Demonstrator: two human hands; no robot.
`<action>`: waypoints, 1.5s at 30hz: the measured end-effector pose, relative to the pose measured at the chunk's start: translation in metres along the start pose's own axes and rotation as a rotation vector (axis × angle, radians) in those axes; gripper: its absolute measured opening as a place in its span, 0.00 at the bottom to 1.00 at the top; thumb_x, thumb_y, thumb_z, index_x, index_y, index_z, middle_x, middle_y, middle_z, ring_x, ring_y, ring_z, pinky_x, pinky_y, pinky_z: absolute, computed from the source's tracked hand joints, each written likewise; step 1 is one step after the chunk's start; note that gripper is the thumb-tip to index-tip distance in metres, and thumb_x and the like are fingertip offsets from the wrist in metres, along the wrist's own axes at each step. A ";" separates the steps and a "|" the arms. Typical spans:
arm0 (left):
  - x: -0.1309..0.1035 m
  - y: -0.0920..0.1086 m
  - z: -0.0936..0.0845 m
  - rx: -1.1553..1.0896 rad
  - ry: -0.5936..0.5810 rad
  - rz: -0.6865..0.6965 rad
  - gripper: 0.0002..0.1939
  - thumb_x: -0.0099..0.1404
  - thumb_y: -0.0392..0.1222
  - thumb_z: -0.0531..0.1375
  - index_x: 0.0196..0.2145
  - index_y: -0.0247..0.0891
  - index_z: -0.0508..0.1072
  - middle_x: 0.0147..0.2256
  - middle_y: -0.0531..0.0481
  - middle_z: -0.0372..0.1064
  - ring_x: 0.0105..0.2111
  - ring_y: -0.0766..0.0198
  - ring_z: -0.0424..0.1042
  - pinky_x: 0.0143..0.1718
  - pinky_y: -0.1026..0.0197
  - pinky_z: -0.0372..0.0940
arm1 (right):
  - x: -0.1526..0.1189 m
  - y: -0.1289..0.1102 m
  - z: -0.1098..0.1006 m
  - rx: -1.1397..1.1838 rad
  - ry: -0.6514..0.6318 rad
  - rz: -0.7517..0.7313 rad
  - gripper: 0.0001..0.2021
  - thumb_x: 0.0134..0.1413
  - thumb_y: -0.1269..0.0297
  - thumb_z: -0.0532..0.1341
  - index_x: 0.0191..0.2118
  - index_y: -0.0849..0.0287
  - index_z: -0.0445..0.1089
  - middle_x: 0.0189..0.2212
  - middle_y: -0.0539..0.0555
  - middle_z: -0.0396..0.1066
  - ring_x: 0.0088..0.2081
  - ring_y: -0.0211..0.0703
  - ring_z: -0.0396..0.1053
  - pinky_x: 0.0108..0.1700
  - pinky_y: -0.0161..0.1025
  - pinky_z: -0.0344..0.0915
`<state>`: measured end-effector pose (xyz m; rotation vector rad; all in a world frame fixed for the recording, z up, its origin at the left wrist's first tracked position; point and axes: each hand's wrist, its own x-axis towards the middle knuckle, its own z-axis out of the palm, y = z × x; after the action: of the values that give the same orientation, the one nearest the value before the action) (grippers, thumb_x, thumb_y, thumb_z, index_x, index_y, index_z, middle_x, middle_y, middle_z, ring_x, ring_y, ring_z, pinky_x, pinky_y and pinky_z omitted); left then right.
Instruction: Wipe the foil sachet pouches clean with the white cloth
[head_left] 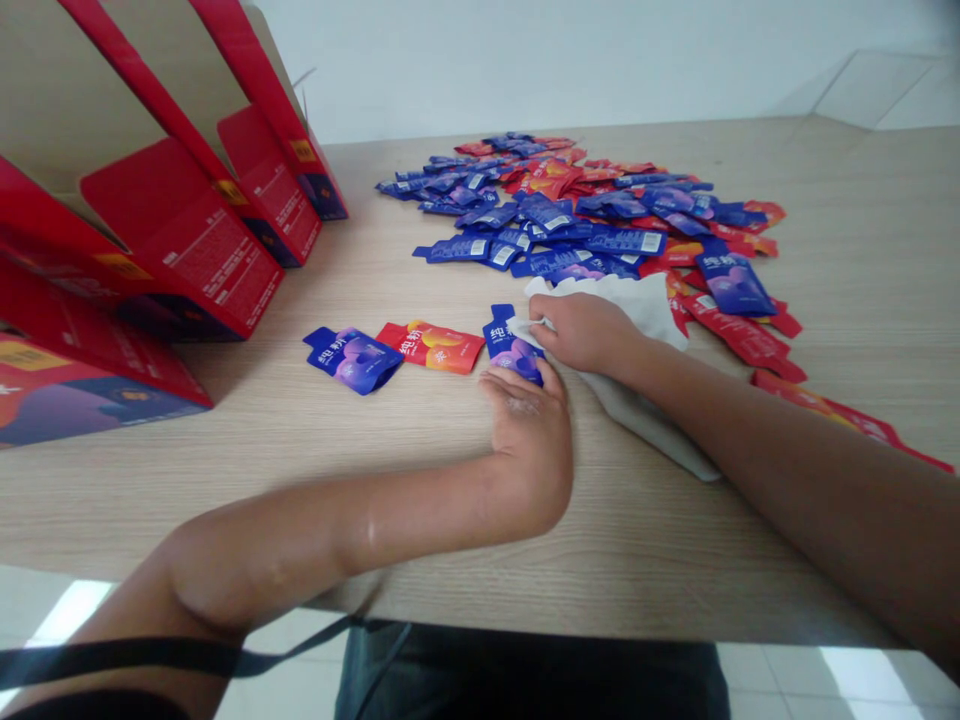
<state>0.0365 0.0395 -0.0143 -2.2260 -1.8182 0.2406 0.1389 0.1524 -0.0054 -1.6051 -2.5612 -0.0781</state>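
Note:
A blue sachet (498,330) with white lettering and purple fruit lies on the table in front of me. My left hand (529,415) is at its lower end, fingers and thumb closed on that edge and partly covering it. In my closed right hand (581,330) is a white cloth (652,305), and a pinched corner of it touches the sachet's upper right. The rest of the cloth spreads under my right wrist and forearm. Left of my hands, a red sachet (442,348) and another blue sachet (354,360) lie face up in a row, their ends overlapping.
Beyond my hands a wide heap of blue and red sachets (547,215) covers the table (840,240). Several open red boxes (217,250) stand along the left side. A pale wall (600,60) rises behind the table, and a dark strap (172,655) crosses near my left elbow.

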 end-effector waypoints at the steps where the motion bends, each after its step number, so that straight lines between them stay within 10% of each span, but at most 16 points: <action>1: 0.000 0.000 0.000 0.003 0.001 0.001 0.26 0.68 0.25 0.43 0.63 0.27 0.58 0.51 0.15 0.67 0.50 0.42 0.73 0.46 0.44 0.68 | 0.000 0.000 0.000 0.005 0.008 0.001 0.14 0.60 0.59 0.51 0.43 0.58 0.71 0.33 0.59 0.76 0.31 0.47 0.68 0.28 0.38 0.45; 10: -0.001 -0.001 0.002 0.027 0.045 0.010 0.24 0.67 0.25 0.43 0.59 0.19 0.62 0.51 0.16 0.68 0.50 0.44 0.73 0.49 0.42 0.66 | -0.006 -0.014 -0.003 0.171 0.010 -0.165 0.12 0.58 0.59 0.53 0.40 0.58 0.71 0.33 0.56 0.75 0.34 0.45 0.68 0.32 0.38 0.50; 37: -0.001 -0.001 -0.002 0.042 0.015 0.007 0.26 0.68 0.26 0.43 0.63 0.27 0.59 0.51 0.19 0.69 0.50 0.45 0.74 0.47 0.44 0.68 | -0.005 -0.006 -0.006 0.158 0.152 -0.051 0.14 0.60 0.59 0.52 0.44 0.59 0.70 0.35 0.57 0.76 0.35 0.47 0.69 0.33 0.38 0.52; 45: -0.001 0.000 0.001 0.005 0.049 -0.003 0.24 0.67 0.25 0.43 0.59 0.20 0.62 0.50 0.17 0.68 0.51 0.45 0.73 0.50 0.43 0.66 | -0.005 -0.013 -0.003 0.179 -0.013 -0.149 0.13 0.58 0.59 0.53 0.40 0.58 0.71 0.34 0.56 0.75 0.34 0.45 0.67 0.32 0.37 0.51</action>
<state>0.0359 0.0384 -0.0152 -2.2057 -1.7935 0.1880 0.1295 0.1425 -0.0032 -1.3560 -2.6094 0.1442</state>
